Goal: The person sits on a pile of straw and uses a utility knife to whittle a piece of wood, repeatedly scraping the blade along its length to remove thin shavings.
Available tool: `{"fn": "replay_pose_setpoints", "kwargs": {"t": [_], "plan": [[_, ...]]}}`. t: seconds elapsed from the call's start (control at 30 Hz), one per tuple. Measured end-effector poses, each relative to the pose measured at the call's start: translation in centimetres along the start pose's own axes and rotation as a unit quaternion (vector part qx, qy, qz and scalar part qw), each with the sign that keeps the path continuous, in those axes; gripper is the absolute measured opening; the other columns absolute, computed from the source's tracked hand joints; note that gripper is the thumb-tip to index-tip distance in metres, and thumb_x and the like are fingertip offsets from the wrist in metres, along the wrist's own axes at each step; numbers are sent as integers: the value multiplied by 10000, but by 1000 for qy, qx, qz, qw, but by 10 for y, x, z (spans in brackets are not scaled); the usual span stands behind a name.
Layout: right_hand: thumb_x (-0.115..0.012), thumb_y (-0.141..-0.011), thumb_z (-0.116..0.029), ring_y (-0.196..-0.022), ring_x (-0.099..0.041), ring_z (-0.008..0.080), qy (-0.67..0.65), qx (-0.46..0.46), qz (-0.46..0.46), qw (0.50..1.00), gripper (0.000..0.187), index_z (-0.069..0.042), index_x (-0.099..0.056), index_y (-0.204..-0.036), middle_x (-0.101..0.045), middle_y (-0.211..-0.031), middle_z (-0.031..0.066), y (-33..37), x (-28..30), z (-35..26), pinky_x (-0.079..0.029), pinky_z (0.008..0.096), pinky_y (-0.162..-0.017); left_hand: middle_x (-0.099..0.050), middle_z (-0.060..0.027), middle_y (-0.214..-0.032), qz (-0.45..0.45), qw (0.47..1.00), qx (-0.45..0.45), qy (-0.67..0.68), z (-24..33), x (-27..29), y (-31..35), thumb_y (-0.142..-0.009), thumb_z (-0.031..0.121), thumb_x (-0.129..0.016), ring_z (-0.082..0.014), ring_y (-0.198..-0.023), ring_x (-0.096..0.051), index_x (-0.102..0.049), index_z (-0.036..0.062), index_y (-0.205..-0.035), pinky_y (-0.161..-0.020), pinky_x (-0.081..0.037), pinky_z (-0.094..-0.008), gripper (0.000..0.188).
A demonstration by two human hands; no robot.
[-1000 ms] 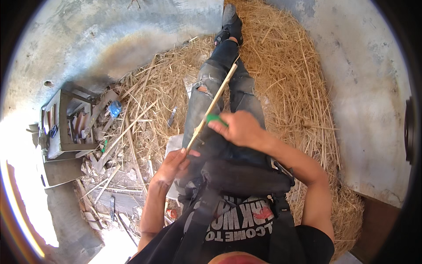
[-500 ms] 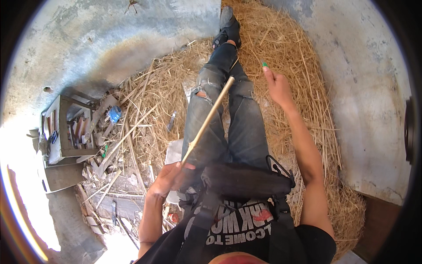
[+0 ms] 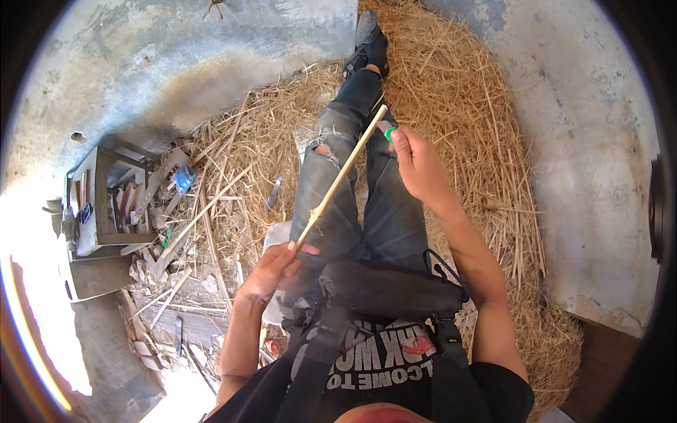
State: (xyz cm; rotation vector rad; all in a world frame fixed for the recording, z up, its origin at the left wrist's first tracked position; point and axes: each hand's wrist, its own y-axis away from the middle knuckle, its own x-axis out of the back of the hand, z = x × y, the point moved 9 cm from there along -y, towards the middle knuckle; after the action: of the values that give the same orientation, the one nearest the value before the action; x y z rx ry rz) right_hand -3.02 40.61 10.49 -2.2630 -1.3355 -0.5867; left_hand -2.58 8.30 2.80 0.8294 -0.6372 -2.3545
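My left hand (image 3: 271,271) is closed around the lower end of a thin, pale wooden stick (image 3: 347,169), which slants up and away to the right over my legs. A rough, knobby spot shows on the stick a little above my fingers. My right hand (image 3: 421,162) is closed on a small knife (image 3: 388,132) with a green handle. Its short blade points left, close to the stick's far end; whether blade and stick touch I cannot tell. Most of the handle is hidden in my fist.
My outstretched legs in torn jeans (image 3: 391,204) lie below the stick. Straw (image 3: 472,127) and shavings cover the floor around them. A grey wooden stand (image 3: 102,204) with things inside stands at left, near a crumpled blue plastic piece (image 3: 184,179). Concrete walls (image 3: 585,155) rise on both sides.
My right hand has moved left with the knife, from over the straw to beside the stick's far end. The stick has risen slightly and shifted right in my left hand.
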Motion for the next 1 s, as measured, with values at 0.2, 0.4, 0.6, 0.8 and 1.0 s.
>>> {"fn": "replay_pose_setpoints", "kwargs": {"t": [0.2, 0.4, 0.6, 0.8, 1.0], "plan": [[-497, -1094, -401, -549, -638, 444, 183, 96, -43, 978, 392, -80, -643, -922, -599, -562, 195, 40, -55, -32, -476, 573, -511, -304, 92, -621, 13, 1000, -10, -21, 9, -11, -15, -1155, 346, -396, -33, -483, -265, -658, -27, -1278, -447, -229, -231, 472], [-486, -1097, -403, -553, -640, 447, 181, 95, -25, 979, 382, -72, -643, -989, -610, -575, 200, 25, -46, -33, -464, 552, -469, -312, 84, -627, 16, 999, -25, -13, 18, -13, -23, -1155, 345, -396, -33, -479, -270, -646, -43, -1271, -440, -235, -226, 476], [-486, -1096, -425, -567, -622, 459, 140, 21, 6, 990, 427, -63, -628, -919, -608, -607, 226, 3, -30, -19, -433, 558, -491, -292, 92, -627, 26, 999, -41, -20, 24, -14, -33, -1150, 353, -407, -29, -475, -242, -635, -55, -1258, -433, -209, -221, 480], [-541, -1080, -357, -594, -625, 470, 150, 44, -36, 987, 339, -64, -645, -944, -612, -629, 229, 12, -50, -19, -450, 558, -518, -288, 91, -621, 41, 998, -39, -14, 22, -14, -40, -1151, 353, -399, -26, -472, -247, -630, -51, -1270, -431, -215, -224, 480], [-540, -1080, -347, -588, -632, 454, 152, 54, -26, 986, 346, -67, -601, -884, -601, -617, 218, 11, -50, -15, -455, 538, -520, -301, 81, -618, 49, 997, -44, -28, 29, -10, -43, -1151, 350, -402, -34, -462, -272, -618, -63, -1278, -426, -229, -227, 483]]}}
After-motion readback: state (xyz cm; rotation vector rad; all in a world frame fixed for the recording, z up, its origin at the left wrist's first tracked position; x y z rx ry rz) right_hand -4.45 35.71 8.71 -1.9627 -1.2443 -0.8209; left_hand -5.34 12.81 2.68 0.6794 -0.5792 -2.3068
